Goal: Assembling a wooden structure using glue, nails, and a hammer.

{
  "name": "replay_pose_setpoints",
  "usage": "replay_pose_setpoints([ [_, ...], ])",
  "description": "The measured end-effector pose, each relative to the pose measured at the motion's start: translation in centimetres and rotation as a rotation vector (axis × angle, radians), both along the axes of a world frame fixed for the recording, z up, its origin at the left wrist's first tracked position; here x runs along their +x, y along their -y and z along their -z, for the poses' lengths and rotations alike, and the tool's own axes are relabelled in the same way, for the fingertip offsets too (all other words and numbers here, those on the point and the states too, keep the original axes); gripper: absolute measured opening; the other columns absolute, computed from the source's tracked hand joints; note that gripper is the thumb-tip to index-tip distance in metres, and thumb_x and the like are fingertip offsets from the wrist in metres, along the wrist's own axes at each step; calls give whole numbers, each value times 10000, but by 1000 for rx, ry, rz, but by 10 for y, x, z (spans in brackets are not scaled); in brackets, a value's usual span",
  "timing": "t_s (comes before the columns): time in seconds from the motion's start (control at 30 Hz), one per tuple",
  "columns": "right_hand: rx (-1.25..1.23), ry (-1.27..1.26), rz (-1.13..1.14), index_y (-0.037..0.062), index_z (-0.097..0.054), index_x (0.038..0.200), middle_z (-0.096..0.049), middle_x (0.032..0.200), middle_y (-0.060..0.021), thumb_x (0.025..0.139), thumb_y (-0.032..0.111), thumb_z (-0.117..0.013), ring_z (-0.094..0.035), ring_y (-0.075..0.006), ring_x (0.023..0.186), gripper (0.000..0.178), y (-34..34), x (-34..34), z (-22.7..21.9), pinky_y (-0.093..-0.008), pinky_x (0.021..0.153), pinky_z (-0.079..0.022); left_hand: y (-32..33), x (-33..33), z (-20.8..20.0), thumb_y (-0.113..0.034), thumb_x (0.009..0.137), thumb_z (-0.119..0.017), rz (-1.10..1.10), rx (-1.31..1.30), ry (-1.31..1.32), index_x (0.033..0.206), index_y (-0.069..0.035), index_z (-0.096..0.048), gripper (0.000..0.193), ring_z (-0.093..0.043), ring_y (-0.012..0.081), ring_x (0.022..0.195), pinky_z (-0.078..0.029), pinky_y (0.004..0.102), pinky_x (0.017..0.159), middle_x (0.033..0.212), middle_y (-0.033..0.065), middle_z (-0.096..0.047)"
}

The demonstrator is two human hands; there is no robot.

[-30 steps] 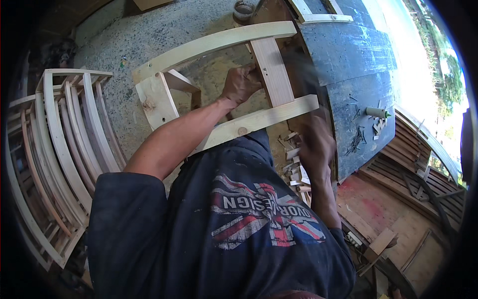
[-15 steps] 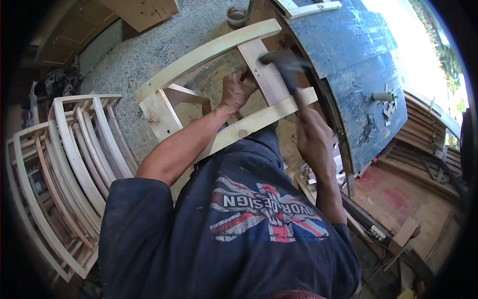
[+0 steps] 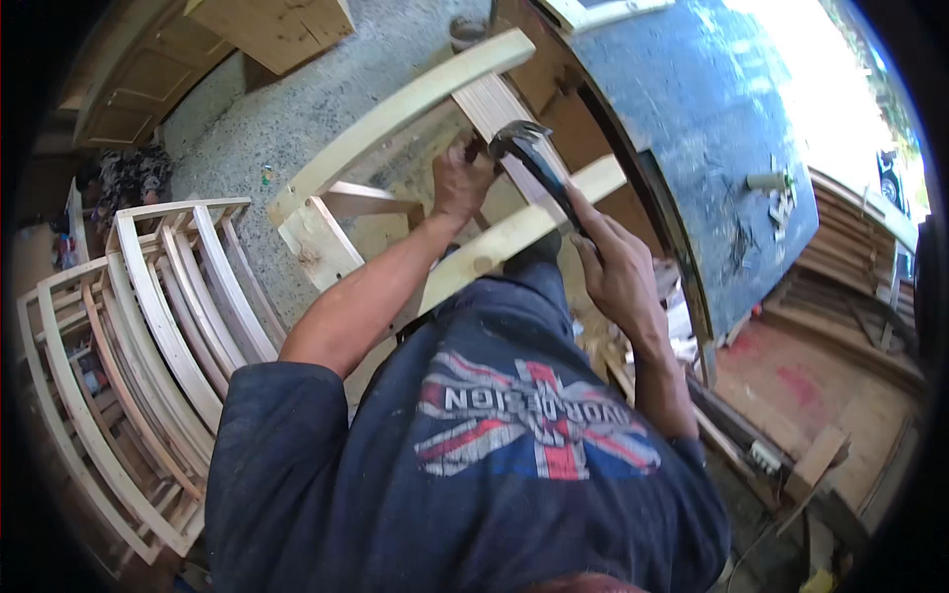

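Note:
In front of me is a pale wooden frame, its curved far rail (image 3: 395, 119) and near rail (image 3: 529, 229) joined by a flat crosspiece (image 3: 491, 107). My right hand (image 3: 623, 272) is wrapped round the dark handle of a claw hammer (image 3: 534, 163). The hammer's head is over the crosspiece, at its left edge. Close beside the head, my left hand (image 3: 463, 183) has its fingers curled and pressed together by the crosspiece's edge. Whatever those fingers hold is too small or hidden to name. A broader end board (image 3: 318, 242) joins the rails at the left.
On the right stands a blue-topped workbench (image 3: 692, 128) with a pale cylinder (image 3: 769, 182) and scattered nails (image 3: 733, 247). Several finished-looking wooden frames (image 3: 183, 287) lean together at the left. A small bucket (image 3: 468, 35) and a wooden cabinet (image 3: 272, 30) are at the back.
The hammer has come down and left, its head now beside my left hand at the crosspiece. The frame appears shifted slightly left and up in view. Both hands keep their closed hold.

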State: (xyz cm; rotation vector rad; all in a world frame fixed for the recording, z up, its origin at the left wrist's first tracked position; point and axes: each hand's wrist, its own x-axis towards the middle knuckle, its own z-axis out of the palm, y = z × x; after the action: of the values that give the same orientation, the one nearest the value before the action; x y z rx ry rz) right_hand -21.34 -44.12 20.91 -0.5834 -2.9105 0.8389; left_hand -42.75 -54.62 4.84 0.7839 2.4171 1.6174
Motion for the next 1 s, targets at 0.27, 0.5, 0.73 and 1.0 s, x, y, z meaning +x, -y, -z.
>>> replay_pose_setpoints([
  [0.27,-257,-520,594,38,-514,1502,-658,936,-65,1030,179,-671,-540,-70,691,517,-21,32,35,-246,602,-450,2,-20,26,-89,836,-833,257,85,187,1207,-13,-699,401,-704,178,1078,-547,344,959,1135,100,-768],
  [0.5,-674,-288,884,29,-586,1393,-448,746,40,1036,168,-666,-425,-57,668,391,-48,64,129,-255,580,-369,17,-38,19,-36,852,-812,367,-19,382,1273,-5,-687,441,-686,180,1140,-533,340,1024,1235,84,-739],
  [0.73,-761,149,786,59,-582,1439,-521,739,-41,1004,159,-680,-489,-149,674,457,-64,92,207,-337,638,-449,10,-19,-3,-106,939,-768,224,-359,367,1507,11,-501,638,-682,237,1158,-600,354,947,1433,180,-605],
  [1.0,-821,240,614,23,-562,1457,-526,775,-54,1026,140,-649,-468,-142,713,455,-116,86,232,-318,659,-443,-12,-3,-23,-67,879,-843,29,-462,523,1492,21,-519,700,-603,216,1243,-504,371,1085,1385,165,-626],
])
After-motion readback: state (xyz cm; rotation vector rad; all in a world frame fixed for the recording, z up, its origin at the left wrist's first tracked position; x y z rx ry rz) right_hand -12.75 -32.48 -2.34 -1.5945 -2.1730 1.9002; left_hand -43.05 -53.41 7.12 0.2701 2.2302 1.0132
